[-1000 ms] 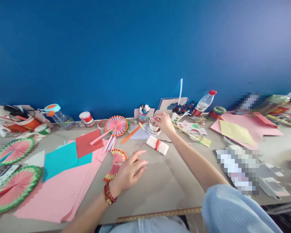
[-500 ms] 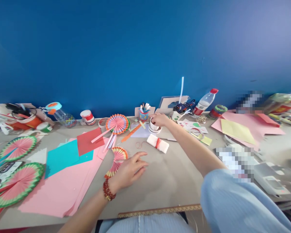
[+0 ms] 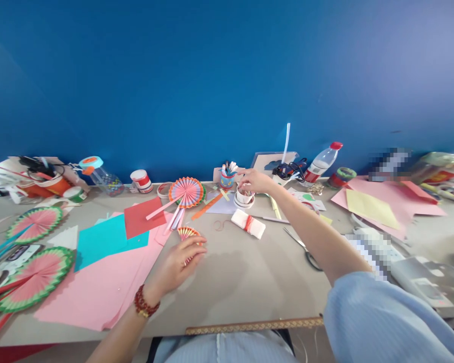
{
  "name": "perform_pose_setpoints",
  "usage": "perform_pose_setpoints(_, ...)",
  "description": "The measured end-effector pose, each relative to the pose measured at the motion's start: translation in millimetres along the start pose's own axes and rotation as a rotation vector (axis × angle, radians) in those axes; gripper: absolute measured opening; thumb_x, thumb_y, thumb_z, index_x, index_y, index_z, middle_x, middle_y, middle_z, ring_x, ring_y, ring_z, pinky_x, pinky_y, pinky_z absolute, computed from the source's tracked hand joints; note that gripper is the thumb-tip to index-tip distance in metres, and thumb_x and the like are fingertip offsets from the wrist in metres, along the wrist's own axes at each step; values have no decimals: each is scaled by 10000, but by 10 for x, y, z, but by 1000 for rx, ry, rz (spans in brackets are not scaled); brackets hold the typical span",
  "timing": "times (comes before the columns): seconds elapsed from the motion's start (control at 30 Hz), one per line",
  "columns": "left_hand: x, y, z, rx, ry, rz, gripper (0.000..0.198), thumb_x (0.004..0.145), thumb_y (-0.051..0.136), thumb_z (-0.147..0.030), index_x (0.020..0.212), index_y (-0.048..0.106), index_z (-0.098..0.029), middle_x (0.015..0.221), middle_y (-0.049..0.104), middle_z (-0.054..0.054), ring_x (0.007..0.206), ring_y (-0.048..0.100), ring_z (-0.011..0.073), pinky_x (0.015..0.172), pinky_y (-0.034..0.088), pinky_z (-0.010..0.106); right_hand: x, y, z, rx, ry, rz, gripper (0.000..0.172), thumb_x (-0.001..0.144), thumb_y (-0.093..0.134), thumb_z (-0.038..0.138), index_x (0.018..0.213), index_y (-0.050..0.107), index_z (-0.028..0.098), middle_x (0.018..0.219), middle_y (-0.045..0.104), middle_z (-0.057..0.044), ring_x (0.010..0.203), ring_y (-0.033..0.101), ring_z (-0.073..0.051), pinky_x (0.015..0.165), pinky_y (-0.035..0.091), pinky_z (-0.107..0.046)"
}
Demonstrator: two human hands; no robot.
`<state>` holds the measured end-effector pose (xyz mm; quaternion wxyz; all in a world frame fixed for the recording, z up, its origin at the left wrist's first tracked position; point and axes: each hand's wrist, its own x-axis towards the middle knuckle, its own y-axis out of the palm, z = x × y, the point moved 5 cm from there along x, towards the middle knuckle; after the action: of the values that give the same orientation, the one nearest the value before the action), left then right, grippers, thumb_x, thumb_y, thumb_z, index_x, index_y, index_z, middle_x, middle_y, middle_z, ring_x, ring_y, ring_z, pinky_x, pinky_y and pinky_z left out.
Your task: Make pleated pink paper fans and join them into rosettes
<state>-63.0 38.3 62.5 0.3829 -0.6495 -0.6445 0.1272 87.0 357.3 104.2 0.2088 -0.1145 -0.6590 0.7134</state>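
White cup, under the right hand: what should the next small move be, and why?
Probably the right hand should reach a little lower into the white cup: it is bent over the rim, though whether it holds anything is hard to tell. The left hand is away from the cup, partly covering the small fan.

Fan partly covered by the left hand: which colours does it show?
The fan shows orange, yellow and pinkish red, best in the head view.

By the tabletop's back edge we count one red-capped bottle, one blue pen pot, one plain white cup; by its left edge, two green-rimmed fans; nearer the front, one small fan, one pair of scissors.
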Motion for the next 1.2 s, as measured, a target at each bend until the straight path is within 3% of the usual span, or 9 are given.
perform_pose_setpoints(0.13,-192,-291,266,-15,-151,-229,198,963,503,-272,1021,688,-233,1120,694,75,1099,631,225,964,501,368,-262,-95,230,20,53,-159,283,899,513,209,1045,751,165,1400,540,-122,1292,462,-319,1049,376,-446)
perform_pose_setpoints(0.2,-324,-376,450,21,-270,-298,199,964,500,-317,991,673,-223,1089,694,75,1033,648,225,881,527,344,-471,3,479,133,20,-230,267,916,511,243,1035,744,193,1286,623,-111,1217,535,-293,1037,401,-431)
perform_pose_setpoints(0.33,-507,-334,682,229,-402,-251,217,955,503,-372,964,646,-209,1019,678,75,963,646,238,819,524,351,-888,542,1126,411,-118,-40,241,891,563,259,1075,718,259,1196,683,-77,1071,637,-248,937,492,-393)
perform_pose_setpoints(0.43,-496,-182,678,374,-374,-168,233,930,542,-409,981,640,-204,993,660,76,964,633,253,863,500,385,-1099,838,1472,486,-129,-26,224,909,539,239,1034,724,252,1142,701,-87,1037,646,-245,902,510,-398)
perform_pose_setpoints(0.53,-414,-48,647,457,-378,-130,230,926,540,-411,945,623,-197,927,641,71,925,627,253,822,495,372,-1205,959,1675,510,-155,-39,237,919,510,202,1034,716,226,1117,702,-96,1045,640,-242,901,517,-395)
perform_pose_setpoints(0.7,-320,59,699,455,-482,-116,131,917,521,-314,851,560,-208,830,624,35,782,630,207,694,477,301,-1275,951,1808,571,-146,-79,247,909,525,170,1084,692,222,1130,700,-90,1081,636,-232,920,520,-366)
perform_pose_setpoints(0.9,-264,145,603,330,-423,-94,132,902,539,-302,804,553,-213,833,638,38,802,642,209,708,492,301,-1252,1035,1887,726,11,-87,329,880,617,208,1209,628,220,1197,689,-85,1022,684,-226,900,537,-362)
perform_pose_setpoints(1.0,-250,204,527,280,-403,-109,118,908,542,-312,857,576,-212,865,652,44,795,655,207,721,508,310,-1245,1103,1917,775,42,-105,367,859,654,212,1224,619,225,1189,697,-81,987,702,-219,891,544,-358)
perform_pose_setpoints(1.2,-264,355,397,194,-395,-178,121,893,579,-318,971,582,-225,955,668,54,859,664,215,761,518,327,-1309,1117,1910,776,-11,-215,340,883,616,181,1217,638,239,1200,698,-76,1105,660,-230,951,526,-379)
